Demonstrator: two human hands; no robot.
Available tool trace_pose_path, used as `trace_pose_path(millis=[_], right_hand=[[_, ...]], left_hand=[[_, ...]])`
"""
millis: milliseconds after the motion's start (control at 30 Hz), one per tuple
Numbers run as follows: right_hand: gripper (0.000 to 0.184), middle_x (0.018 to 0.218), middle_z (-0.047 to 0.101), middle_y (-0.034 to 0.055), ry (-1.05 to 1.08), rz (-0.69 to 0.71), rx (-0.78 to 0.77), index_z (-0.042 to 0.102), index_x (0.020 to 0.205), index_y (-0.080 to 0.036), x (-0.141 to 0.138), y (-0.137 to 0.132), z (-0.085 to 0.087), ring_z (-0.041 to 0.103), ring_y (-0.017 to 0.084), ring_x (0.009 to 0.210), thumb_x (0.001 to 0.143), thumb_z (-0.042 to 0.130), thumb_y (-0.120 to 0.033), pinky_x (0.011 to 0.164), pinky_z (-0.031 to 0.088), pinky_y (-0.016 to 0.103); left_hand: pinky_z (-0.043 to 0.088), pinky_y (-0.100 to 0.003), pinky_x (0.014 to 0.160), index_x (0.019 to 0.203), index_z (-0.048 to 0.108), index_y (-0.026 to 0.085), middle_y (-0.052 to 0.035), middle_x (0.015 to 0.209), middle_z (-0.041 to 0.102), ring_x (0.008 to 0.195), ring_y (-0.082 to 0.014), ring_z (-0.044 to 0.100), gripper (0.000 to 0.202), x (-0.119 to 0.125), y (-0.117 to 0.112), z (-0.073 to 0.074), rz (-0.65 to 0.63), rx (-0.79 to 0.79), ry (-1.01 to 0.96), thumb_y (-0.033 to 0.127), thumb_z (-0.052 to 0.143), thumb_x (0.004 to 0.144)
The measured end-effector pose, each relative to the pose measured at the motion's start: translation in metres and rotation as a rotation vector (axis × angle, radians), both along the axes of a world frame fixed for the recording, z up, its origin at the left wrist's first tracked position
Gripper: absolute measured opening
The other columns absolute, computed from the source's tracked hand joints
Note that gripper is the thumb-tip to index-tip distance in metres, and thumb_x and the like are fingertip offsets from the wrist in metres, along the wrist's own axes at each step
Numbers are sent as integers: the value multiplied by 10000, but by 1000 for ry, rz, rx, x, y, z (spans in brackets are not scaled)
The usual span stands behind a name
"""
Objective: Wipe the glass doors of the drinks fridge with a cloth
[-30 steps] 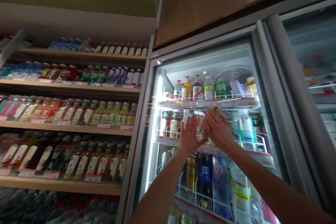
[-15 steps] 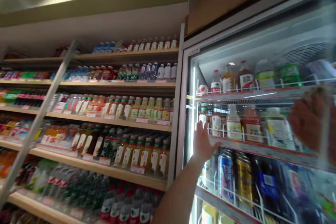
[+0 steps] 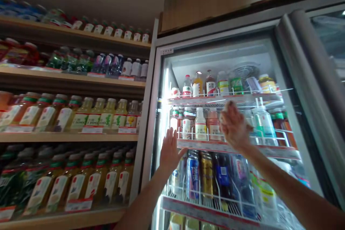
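A lit drinks fridge with a glass door (image 3: 215,50) stands in front of me. My left hand (image 3: 169,151) is raised before the left part of the glass, palm forward, fingers stretched and thumb out. Whether it touches the glass I cannot tell. Further right, my right hand (image 3: 235,125) is raised in front of the middle shelf, its fingers curled together. Something small and greyish shows at its fingertips, too blurred to name. Behind the glass are a white-labelled bottle (image 3: 200,125), a blue can (image 3: 193,176) and a gold can (image 3: 207,176).
Wooden shelves (image 3: 67,137) with rows of juice bottles (image 3: 97,179) run along the left. A metal frame post (image 3: 147,115) parts them from the fridge. Right of the glass is a thick grey upright (image 3: 304,57). A brown panel (image 3: 215,0) sits above.
My view has turned right, bringing the fridge toward the middle. My right hand has moved from the far right of the picture toward its middle. The left hand stays spread before the glass.
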State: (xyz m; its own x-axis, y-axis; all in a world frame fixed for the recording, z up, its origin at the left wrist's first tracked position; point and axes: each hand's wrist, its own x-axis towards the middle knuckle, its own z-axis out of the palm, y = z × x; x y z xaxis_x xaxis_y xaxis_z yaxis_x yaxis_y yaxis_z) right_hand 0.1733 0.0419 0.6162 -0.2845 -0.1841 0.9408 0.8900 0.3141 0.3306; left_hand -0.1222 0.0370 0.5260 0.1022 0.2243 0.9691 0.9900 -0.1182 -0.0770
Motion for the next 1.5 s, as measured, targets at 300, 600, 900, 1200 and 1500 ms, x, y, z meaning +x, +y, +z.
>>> trace_pose_path(millis=[300, 600, 900, 1200, 1500], right_hand=[[423, 1463, 329, 186, 181, 68, 43, 510, 1272, -120, -20, 38, 41, 283, 351, 1355, 917, 372, -307, 1005, 323, 572], [444, 1506, 288, 49, -357, 85, 22, 452, 1319, -228, -110, 27, 6, 221, 227, 1398, 881, 385, -206, 1078, 282, 474], [388, 1425, 431, 69, -321, 206, -4, 544, 1228, -191, -200, 27, 23, 297, 258, 1363, 862, 417, -181, 1071, 277, 485], [471, 1480, 347, 16, -753, 293, -101, 498, 1291, -216, -211, 9, -144, 247, 184, 1385, 829, 457, -136, 1119, 208, 395], [478, 1501, 300, 54, -265, 43, -123, 434, 1336, -234, -143, 14, -75, 163, 241, 1412, 862, 482, -272, 1120, 135, 477]], left_hand=[[284, -506, 1097, 1450, 137, 153, -170, 1510, 205, 1407, -278, 126, 799, 2, -6, 4, -15, -38, -5, 583, 430, 844], [236, -544, 1104, 1439, 189, 126, -190, 1509, 176, 1400, -308, 141, 821, -34, -25, -35, 9, -186, -208, 545, 516, 814], [253, -511, 1110, 1419, 242, 170, -149, 1511, 223, 1399, -266, 201, 719, -57, -51, -41, -8, -170, -151, 429, 546, 821], [328, -498, 1057, 1387, 284, 167, -192, 1486, 259, 1374, -282, 265, 570, -95, -69, -65, 4, 138, -116, 337, 473, 877], [285, -519, 1073, 793, 586, 197, -97, 1351, 485, 1318, -241, 373, 125, -67, -60, -64, -70, 273, -15, 213, 485, 866]])
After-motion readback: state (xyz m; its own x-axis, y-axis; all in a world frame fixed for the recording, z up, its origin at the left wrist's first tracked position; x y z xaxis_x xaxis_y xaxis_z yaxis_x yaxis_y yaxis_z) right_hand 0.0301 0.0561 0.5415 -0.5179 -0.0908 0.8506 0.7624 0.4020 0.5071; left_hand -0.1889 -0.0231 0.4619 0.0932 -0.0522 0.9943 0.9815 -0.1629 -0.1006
